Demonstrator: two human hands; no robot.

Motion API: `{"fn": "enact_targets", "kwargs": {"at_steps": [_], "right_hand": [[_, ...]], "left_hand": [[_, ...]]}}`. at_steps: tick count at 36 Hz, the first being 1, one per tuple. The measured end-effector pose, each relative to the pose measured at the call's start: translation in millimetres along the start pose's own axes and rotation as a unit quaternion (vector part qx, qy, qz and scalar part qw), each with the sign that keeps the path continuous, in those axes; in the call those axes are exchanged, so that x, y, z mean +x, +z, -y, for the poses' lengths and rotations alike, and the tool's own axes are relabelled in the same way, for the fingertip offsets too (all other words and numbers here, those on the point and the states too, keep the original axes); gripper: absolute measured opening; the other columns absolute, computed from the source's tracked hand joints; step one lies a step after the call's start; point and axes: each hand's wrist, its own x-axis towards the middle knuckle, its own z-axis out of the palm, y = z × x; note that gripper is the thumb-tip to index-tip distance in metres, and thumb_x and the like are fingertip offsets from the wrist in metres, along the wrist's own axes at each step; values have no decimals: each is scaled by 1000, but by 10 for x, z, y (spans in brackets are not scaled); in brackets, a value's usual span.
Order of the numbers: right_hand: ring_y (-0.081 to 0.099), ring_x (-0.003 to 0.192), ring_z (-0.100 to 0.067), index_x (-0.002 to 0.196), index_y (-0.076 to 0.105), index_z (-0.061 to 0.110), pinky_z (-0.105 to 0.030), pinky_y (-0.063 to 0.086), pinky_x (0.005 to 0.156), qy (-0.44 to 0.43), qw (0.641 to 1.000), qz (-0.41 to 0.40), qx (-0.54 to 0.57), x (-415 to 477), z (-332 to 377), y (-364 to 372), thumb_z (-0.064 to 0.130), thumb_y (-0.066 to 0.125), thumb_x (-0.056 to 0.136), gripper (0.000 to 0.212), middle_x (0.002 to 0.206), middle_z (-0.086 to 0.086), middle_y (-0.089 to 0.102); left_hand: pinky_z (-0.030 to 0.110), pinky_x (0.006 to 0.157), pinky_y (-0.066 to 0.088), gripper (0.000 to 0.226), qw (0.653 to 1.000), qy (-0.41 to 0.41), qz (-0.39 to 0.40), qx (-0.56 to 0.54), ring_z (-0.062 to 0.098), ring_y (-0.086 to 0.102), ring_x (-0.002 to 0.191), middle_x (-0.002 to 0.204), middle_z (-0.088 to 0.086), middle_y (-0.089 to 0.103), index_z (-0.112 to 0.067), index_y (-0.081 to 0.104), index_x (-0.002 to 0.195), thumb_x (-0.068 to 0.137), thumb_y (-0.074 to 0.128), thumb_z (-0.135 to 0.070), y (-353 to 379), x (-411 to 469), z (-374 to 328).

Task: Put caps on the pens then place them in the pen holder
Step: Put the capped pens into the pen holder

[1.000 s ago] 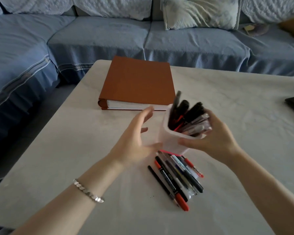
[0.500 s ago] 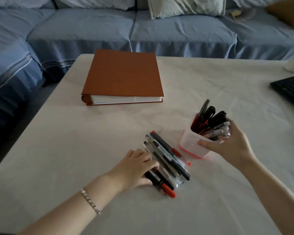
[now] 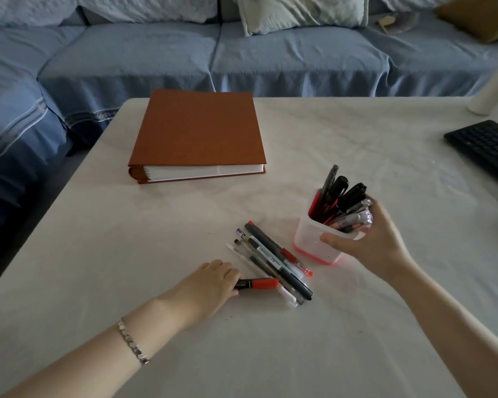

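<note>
Left hand (image 3: 210,285) low on the counter (image 3: 127,239), fingers curled round the black barrel of a red-capped marker (image 3: 259,283); the cap end points right, touching the near end of the loose pens (image 3: 273,259). These lie in a slanted bundle just left of the pen holder (image 3: 308,239) (some clear-bodied, some dark, one red-tipped). Right hand (image 3: 368,245) grips the holder, thumb on its front wall, fingers wrapped behind the rim against the standing pens (image 3: 339,199). Holder upright on the counter, red base. Brown binder (image 3: 197,133) beyond, closed. Black keyboard (image 3: 486,147) at far right.
</note>
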Motion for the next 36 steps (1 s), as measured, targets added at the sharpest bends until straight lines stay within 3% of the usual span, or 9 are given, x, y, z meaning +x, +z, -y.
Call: {"fn": "enact_targets", "kwargs": {"at_steps": [3,7,9,13,19,23,27,32,36], "right_hand": [[59,103,-21,103,43,52,-48,48,91,-1,1000,4,-4,17,-19,-3,52,81,34,79,109,-8,60],[60,102,-18,101,40,55,-44,49,90,-2,1000,3,-8,19,-26,5,51,80,35,77,109,-8,60],[59,103,-17,103,39,56,-43,48,91,-4,1000,4,-6,14,-28,6,51,80,35,79,111,-7,59],[58,104,-17,114,37,47,-39,48,90,-7,1000,5,-4,-1,-26,3,52,79,35,90,113,-6,58],[55,106,-14,124,37,34,-26,41,83,-15,1000,3,-5,-21,-5,6,41,84,43,93,115,2,54],[49,104,-7,126,39,25,-18,36,75,-16,1000,2,-9,-36,61,-29,25,86,52,88,113,10,49],[49,100,-4,120,39,31,-11,36,69,-7,1000,3,-4,-51,94,-42,24,86,53,83,102,25,42],[46,102,-3,123,38,30,-11,35,70,-5,1000,0,-7,-60,108,-39,24,86,52,86,109,17,42],[47,99,-2,121,37,34,-8,35,68,2,1000,2,1,-61,104,-34,24,86,52,85,104,26,41]], "left_hand": [[27,70,38,17,954,-142,29,-263,11,52,75,85,-4,52,-11,49,103,97,38,-22,-161,27,-110],[21,58,52,16,713,-212,-102,-660,6,62,56,74,5,60,-12,51,93,94,39,-1,-420,149,-252],[22,62,56,18,630,-200,-158,-733,10,67,63,72,5,66,-11,52,96,93,39,1,-560,259,-299],[29,80,53,31,607,-129,-249,-743,13,68,82,78,-5,66,-21,55,95,90,41,6,-870,578,-394],[39,98,42,30,570,-76,-291,-765,19,64,101,104,8,57,-22,58,88,88,46,6,-1188,1092,-607],[30,96,45,28,589,-56,-277,-757,19,63,103,93,6,67,-21,55,91,88,48,6,-1185,1304,-756],[22,88,49,32,670,-96,-255,-690,8,66,94,93,-1,70,-21,57,88,82,56,10,-1012,1368,-806],[13,77,48,49,738,-61,-313,-594,1,62,74,86,-2,67,-34,47,104,78,63,5,-925,1325,-751],[22,90,48,39,832,19,-372,-410,8,60,98,103,2,66,-23,56,116,85,53,1,-819,1308,-693]]}}
